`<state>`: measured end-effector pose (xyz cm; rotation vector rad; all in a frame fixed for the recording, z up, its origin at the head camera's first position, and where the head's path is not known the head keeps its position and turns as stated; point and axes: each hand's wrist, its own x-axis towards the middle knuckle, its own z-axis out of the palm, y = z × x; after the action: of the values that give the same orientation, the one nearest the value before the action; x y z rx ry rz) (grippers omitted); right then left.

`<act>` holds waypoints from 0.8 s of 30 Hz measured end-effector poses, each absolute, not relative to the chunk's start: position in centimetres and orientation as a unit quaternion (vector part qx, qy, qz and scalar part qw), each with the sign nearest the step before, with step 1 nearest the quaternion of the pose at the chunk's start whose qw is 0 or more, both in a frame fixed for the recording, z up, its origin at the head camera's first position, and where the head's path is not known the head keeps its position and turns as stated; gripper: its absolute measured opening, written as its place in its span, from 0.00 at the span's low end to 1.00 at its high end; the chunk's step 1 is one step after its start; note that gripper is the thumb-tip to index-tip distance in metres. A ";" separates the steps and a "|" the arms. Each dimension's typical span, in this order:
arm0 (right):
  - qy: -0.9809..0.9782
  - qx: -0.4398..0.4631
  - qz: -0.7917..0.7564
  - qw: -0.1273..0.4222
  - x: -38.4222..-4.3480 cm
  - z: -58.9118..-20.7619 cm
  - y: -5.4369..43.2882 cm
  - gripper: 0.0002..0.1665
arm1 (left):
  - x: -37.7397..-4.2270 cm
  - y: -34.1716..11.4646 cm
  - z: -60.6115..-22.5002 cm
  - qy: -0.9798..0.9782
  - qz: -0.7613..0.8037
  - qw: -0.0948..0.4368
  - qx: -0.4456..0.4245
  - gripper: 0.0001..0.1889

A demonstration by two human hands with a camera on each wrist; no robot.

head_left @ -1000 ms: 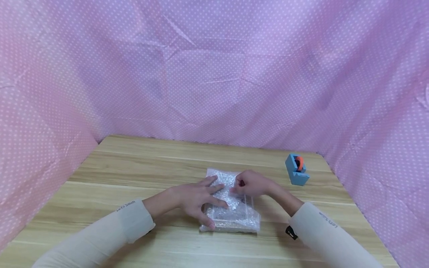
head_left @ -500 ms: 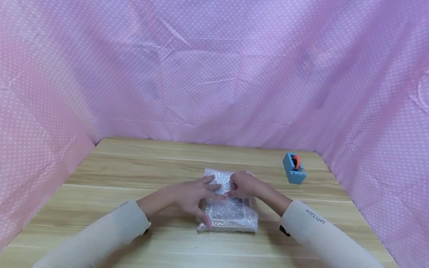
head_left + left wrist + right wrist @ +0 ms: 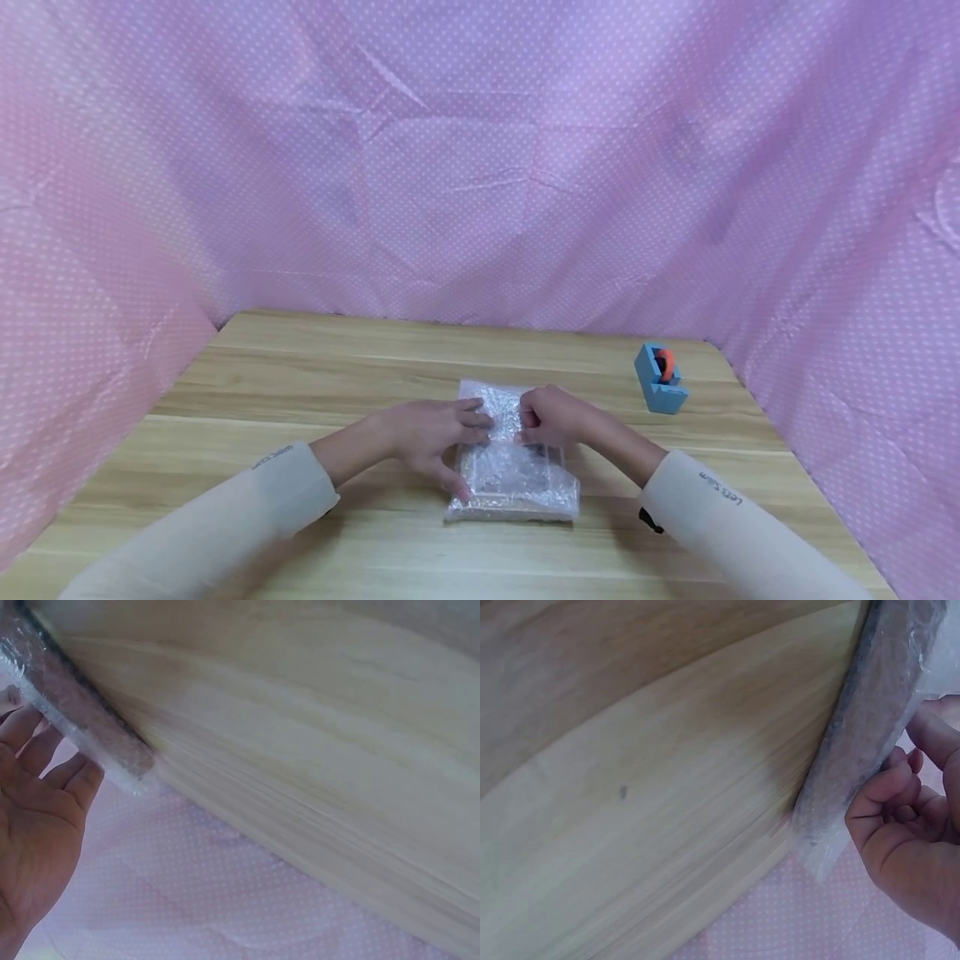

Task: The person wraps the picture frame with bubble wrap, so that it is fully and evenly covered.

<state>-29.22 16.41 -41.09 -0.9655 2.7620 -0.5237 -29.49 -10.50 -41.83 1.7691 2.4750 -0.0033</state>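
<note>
A flat rectangular package in clear bubble wrap point(image 3: 525, 479) lies on the wooden table in front of me. Pale straight lines show through the wrap, but what is inside is unclear. My left hand point(image 3: 438, 435) rests on its left side with fingers loosely spread and thumb near the front corner. In the left wrist view, those fingers point(image 3: 79, 780) reach over the package edge point(image 3: 90, 720). Over the upper right part, my right hand point(image 3: 555, 414) has its fingers curled and its thumb against the wrap. The right wrist view shows nothing held in these curled fingers point(image 3: 889, 791).
A blue tape dispenser point(image 3: 660, 396) with an orange roll point(image 3: 666, 365) stands at the right back of the wooden table point(image 3: 337, 367). Pink polka-dotted cloth point(image 3: 480, 208) hangs behind and along both sides.
My right hand has shifted slightly across the wrap, left and then a little back right. The left hand's fingers have drawn closer together. The package stays in about the same place.
</note>
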 end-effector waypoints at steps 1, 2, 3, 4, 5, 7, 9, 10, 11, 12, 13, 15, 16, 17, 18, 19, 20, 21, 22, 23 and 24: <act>0.925 -0.325 -0.176 0.087 -29.2 -41.1 16.5 0.21 | -29.5 -10.6 -41.8 0.813 -0.002 0.049 0.580 0.47; 0.925 -0.325 -0.176 0.089 -29.2 -41.1 16.5 0.21 | -29.4 -10.6 -41.9 0.814 -0.002 0.049 0.579 0.47; 0.924 -0.329 -0.177 0.088 -29.2 -41.1 16.5 0.20 | -29.4 -10.7 -41.9 0.814 -0.001 0.048 0.579 0.47; 0.923 -0.331 -0.176 0.087 -29.3 -41.1 16.5 0.20 | -29.4 -10.7 -41.9 0.815 0.000 0.047 0.578 0.47; 0.922 -0.334 -0.176 0.086 -29.3 -41.1 16.5 0.20 | -29.4 -10.8 -41.9 0.815 0.001 0.047 0.577 0.47; 0.921 -0.337 -0.175 0.084 -29.2 -41.0 16.5 0.20 | -29.5 -10.8 -41.9 0.815 0.000 0.045 0.577 0.46; 0.921 -0.340 -0.173 0.083 -29.2 -40.9 16.6 0.20 | -29.5 -10.8 -41.9 0.814 -0.002 0.041 0.579 0.46; 0.921 -0.339 -0.172 0.082 -29.1 -40.9 16.7 0.21 | -29.5 -10.7 -41.9 0.814 -0.005 0.040 0.580 0.46; 0.921 -0.339 -0.172 0.082 -29.0 -40.9 16.7 0.21 | -29.5 -10.7 -41.9 0.814 -0.008 0.040 0.580 0.47; 0.922 -0.339 -0.171 0.080 -29.0 -40.9 16.8 0.21 | -29.4 -10.6 -41.9 0.814 -0.010 0.040 0.580 0.47; 0.921 -0.340 -0.172 0.078 -29.0 -40.9 16.9 0.21 | -29.4 -10.6 -41.9 0.814 -0.014 0.042 0.579 0.47; 0.920 -0.343 -0.177 0.074 -28.9 -41.0 17.0 0.21 | -29.3 -10.6 -41.9 0.816 -0.018 0.047 0.576 0.48; 0.919 -0.344 -0.181 0.072 -28.9 -41.1 17.1 0.22 | -29.3 -10.6 -41.9 0.817 -0.019 0.048 0.575 0.49; 0.917 -0.345 -0.185 0.070 -28.8 -41.2 17.2 0.22 | -29.3 -10.6 -41.9 0.817 -0.020 0.049 0.574 0.49; 0.917 -0.345 -0.189 0.071 -28.8 -41.3 17.2 0.22 | -29.2 -10.6 -41.9 0.818 -0.021 0.049 0.573 0.49; 0.915 -0.344 -0.195 0.074 -28.8 -41.3 17.3 0.22 | -29.2 -10.6 -42.0 0.818 -0.022 0.047 0.573 0.50; 0.914 -0.345 -0.199 0.075 -28.8 -41.4 17.3 0.22 | -29.2 -10.6 -42.1 0.818 -0.024 0.046 0.573 0.50; 0.913 -0.346 -0.203 0.076 -28.8 -41.5 17.4 0.21 | -29.2 -10.7 -42.2 0.819 -0.026 0.043 0.572 0.50; 0.911 -0.347 -0.209 0.077 -28.9 -41.6 17.4 0.21 | -29.2 -10.7 -42.3 0.820 -0.028 0.039 0.571 0.50; 0.909 -0.349 -0.213 0.078 -28.9 -41.6 17.4 0.20 | -29.2 -10.8 -42.3 0.820 -0.029 0.035 0.570 0.51; 0.908 -0.349 -0.218 0.080 -28.9 -41.7 17.4 0.19 | -29.3 -10.8 -42.3 0.821 -0.030 0.031 0.570 0.51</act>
<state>-28.93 17.38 -41.70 -1.0454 2.7160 -0.6511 -29.25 -10.79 -42.31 1.7559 2.5285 -0.0917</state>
